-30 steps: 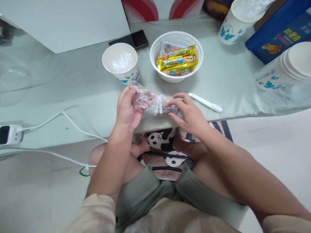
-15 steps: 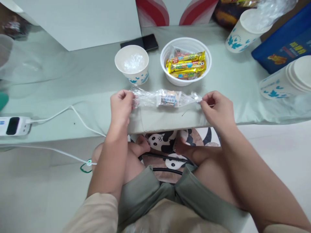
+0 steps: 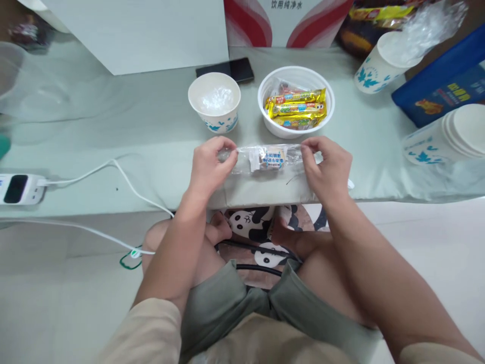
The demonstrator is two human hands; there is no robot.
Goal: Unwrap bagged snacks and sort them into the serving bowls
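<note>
In the middle of the frame, the left hand (image 3: 211,167) pinched one side of a clear wrap (image 3: 293,155) between thumb and fingers, and the right hand (image 3: 329,169) pinched the other. Between them lay a small printed packet (image 3: 273,158), near the front edge of the bench (image 3: 151,144); whether it touched the cloth could not be told. The thin film looked likely to tear if the hands drew apart too hard, and the packet might then drop over that edge. The paper cup (image 3: 222,123), upper left of the packet, stood near the left hand, so a sudden jerk could tip it; the white bowl (image 3: 290,132) of yellow snacks (image 3: 297,109), just above the packet, seemed less at risk.
</note>
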